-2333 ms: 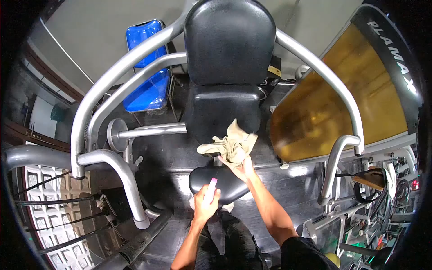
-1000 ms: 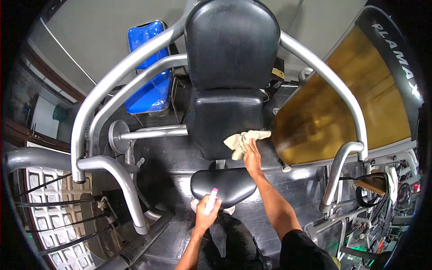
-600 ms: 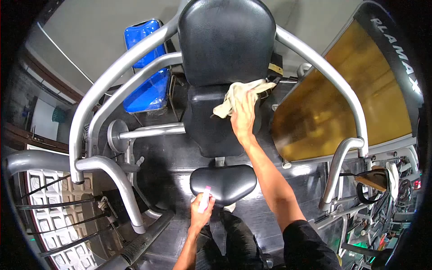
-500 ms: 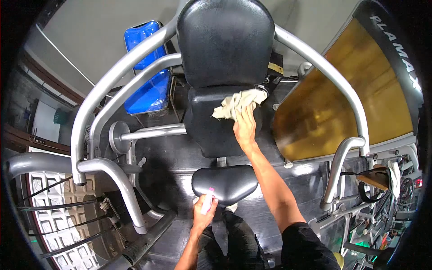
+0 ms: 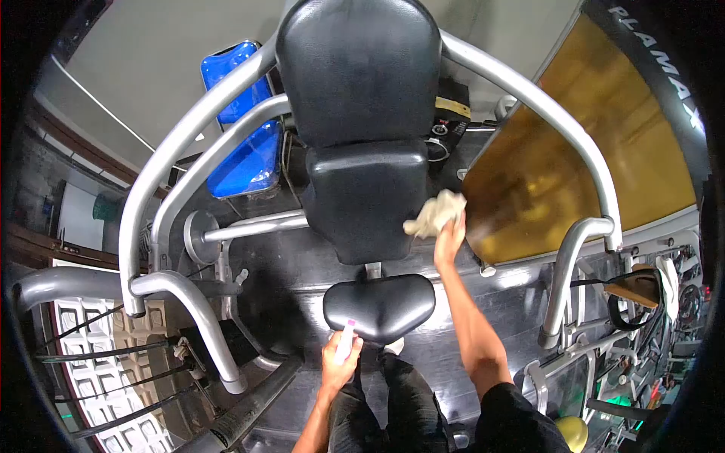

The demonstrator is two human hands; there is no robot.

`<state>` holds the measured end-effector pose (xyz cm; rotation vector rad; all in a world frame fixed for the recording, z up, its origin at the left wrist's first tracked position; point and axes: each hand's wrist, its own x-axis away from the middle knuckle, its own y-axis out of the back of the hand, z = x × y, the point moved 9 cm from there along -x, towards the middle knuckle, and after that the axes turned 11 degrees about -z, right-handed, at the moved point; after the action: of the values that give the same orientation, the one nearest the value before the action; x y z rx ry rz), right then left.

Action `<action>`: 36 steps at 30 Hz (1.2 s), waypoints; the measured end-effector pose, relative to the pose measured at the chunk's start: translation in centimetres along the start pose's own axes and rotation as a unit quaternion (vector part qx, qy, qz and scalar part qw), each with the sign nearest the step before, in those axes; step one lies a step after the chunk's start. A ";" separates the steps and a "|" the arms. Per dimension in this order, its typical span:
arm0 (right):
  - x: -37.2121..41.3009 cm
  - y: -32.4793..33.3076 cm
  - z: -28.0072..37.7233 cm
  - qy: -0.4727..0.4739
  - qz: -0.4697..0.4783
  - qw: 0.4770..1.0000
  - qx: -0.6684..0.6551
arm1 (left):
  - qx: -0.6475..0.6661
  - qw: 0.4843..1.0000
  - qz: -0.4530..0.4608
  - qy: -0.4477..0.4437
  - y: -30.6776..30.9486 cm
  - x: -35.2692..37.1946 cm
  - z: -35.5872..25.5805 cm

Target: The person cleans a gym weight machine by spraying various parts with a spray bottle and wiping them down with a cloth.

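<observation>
My right hand (image 5: 451,240) is closed on a crumpled cream cloth (image 5: 438,214), which overlaps the right edge of the black padded seat (image 5: 366,200) in this view. Above the seat stands the black backrest (image 5: 359,72). Lower down, my left hand (image 5: 338,364) wraps around a slim white bottle (image 5: 345,343) with a pink tip. That hand is just in front of a smaller black pad (image 5: 379,306), and the bottle's tip overlaps the pad's lower edge.
Curved silver tubes (image 5: 177,136) frame the seat on both sides. A blue chair (image 5: 245,162) stands behind at the left. To the right rises a gold panel (image 5: 581,151) lettered PLAMAX. A black box (image 5: 451,113) sits behind the seat.
My right hand has moved the cloth off the seat's middle, to the right and slightly nearer me. The left hand keeps the bottle in nearly the same place.
</observation>
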<state>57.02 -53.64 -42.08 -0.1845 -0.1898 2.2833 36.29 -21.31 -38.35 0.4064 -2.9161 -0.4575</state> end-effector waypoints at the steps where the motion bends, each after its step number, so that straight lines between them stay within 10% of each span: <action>1: -1.7 -2.4 4.4 0.134 0.017 0.984 0.116 | 0.000 1.000 0.003 0.000 -0.2 0.1 -0.3; 2: -3.1 -4.9 6.8 0.203 0.031 0.977 0.056 | 0.000 1.000 0.002 0.000 -0.3 0.0 -0.9; 4: -4.2 -9.2 8.2 0.036 0.085 0.996 0.011 | -0.001 1.000 0.000 0.001 -0.6 0.0 -1.3; 5: -4.2 -11.0 9.5 0.125 0.122 0.968 0.182 | -0.001 1.000 0.000 0.017 -0.8 0.2 -1.1; 8: -2.6 -12.8 12.4 0.342 0.171 0.910 0.163 | -0.008 1.000 0.002 0.020 -1.0 0.7 -1.6; 17: -6.9 -6.9 -0.9 0.084 0.168 0.972 0.141 | -0.001 0.996 0.040 0.079 -1.5 2.4 -1.0; 18: -8.7 -5.6 -4.8 0.094 0.167 0.922 0.336 | 0.004 0.996 0.046 0.070 -1.6 2.6 -1.0; 21: -9.7 -7.0 -3.5 0.133 0.208 0.914 0.322 | 0.001 0.997 0.049 0.052 -2.1 2.5 0.0; 23: -9.2 -8.7 -4.4 -0.080 0.256 0.954 0.137 | 0.031 0.996 0.024 0.076 -2.1 2.6 0.4; 25: -7.7 -11.8 2.2 -0.041 0.238 0.970 0.026 | 0.026 0.996 0.025 0.084 -2.2 2.8 0.5; 29: -8.3 -11.5 -1.9 -0.080 0.268 0.946 0.164 | 0.033 0.997 0.024 0.062 -2.4 2.6 -1.0; 34: -4.4 -7.4 2.6 0.269 0.168 0.924 0.216 | 0.012 0.997 0.025 0.068 -2.5 2.9 0.8; 36: -1.2 -5.3 4.3 0.246 0.210 0.925 0.198 | 0.034 0.995 0.020 0.088 -2.7 3.3 2.4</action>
<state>60.88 -51.42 -36.78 -0.6242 0.6248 2.5475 33.35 -24.04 -41.10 0.3752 -2.7680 -0.3003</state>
